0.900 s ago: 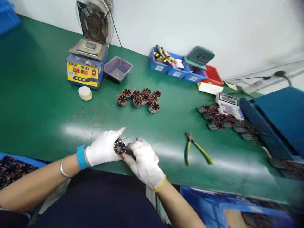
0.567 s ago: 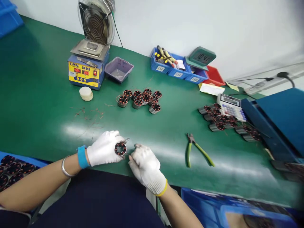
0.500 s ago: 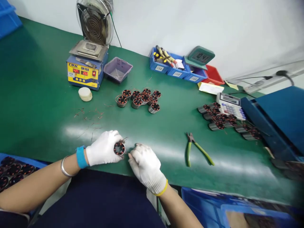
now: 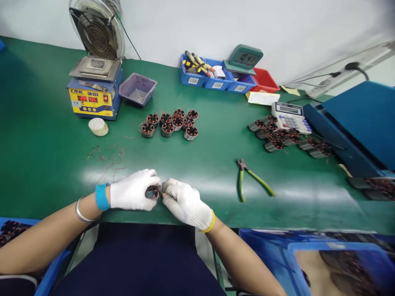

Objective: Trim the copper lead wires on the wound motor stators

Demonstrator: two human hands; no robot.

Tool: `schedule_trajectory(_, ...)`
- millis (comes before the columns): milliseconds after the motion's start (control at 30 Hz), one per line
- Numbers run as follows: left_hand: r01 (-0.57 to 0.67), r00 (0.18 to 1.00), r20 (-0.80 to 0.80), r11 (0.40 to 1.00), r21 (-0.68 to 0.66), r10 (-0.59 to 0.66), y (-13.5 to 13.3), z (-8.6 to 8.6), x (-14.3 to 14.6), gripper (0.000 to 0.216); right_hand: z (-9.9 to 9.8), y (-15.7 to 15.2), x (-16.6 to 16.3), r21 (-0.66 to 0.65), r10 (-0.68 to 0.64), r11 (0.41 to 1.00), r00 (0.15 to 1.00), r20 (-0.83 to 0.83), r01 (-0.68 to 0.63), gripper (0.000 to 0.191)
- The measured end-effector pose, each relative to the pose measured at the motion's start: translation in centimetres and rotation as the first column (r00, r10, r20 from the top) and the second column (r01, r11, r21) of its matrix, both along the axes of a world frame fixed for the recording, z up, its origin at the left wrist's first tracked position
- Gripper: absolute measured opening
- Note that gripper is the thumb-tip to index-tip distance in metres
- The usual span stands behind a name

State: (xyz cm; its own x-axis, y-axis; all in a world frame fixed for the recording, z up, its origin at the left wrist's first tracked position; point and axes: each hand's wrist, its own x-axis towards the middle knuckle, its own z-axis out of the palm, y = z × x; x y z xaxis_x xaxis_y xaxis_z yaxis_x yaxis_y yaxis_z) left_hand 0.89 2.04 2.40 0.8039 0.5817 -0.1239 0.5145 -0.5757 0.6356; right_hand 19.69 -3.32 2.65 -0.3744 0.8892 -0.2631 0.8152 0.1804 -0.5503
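Both my hands wear white gloves and meet at the near edge of the green table (image 4: 197, 164). My left hand (image 4: 133, 190) is closed around a small round motor stator (image 4: 152, 192) with copper windings. My right hand (image 4: 184, 203) presses against the stator from the right, its fingertips pinched at the thin wire ends sticking out of it. The stator is mostly covered by my fingers.
Several stators (image 4: 169, 123) are grouped mid-table, more (image 4: 277, 137) lie at the right by a calculator (image 4: 290, 116). Green-handled pliers (image 4: 249, 177) lie right of my hands. A solder pot with fan (image 4: 92, 92), a grey tray (image 4: 137, 88), blue bins (image 4: 212, 78) and wire scraps (image 4: 105, 158) sit behind.
My right hand has moved in against the stator and pinched its wires. My left hand has wrapped more tightly, hiding the stator's face. The view has shifted to the right.
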Motion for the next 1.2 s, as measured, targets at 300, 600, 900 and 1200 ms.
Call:
schedule_trajectory(300, -0.008, 0.996, -0.086, 0.997, 0.074, 0.015, -1.1, 0.3, 0.8, 0.013, 0.2, 0.2, 0.3, 0.010, 0.037, 0.999, 0.999, -0.019, -0.036, 0.016)
schedule_trajectory(600, -0.111, 0.989, -0.073, 0.971, 0.214, 0.129, -2.4, -1.8, 1.2, 0.009, -0.5, 0.7, 0.8, 0.067, 0.094, 0.994, 0.986, -0.136, -0.086, 0.015)
schedule_trajectory(900, -0.201, 0.971, 0.156, 0.975, 0.100, 0.184, -2.6, -2.1, 0.7, 0.009, 0.7, 1.1, 0.8, -0.083, 0.099, 0.990, 0.977, -0.188, -0.117, 0.015)
schedule_trajectory(1200, -0.398, 0.894, 0.150, 0.902, -0.170, 0.423, -2.6, -1.3, 1.0, 0.007, 0.2, -1.6, 1.2, -0.221, 0.025, 0.954, 0.785, -0.619, -0.205, 0.021)
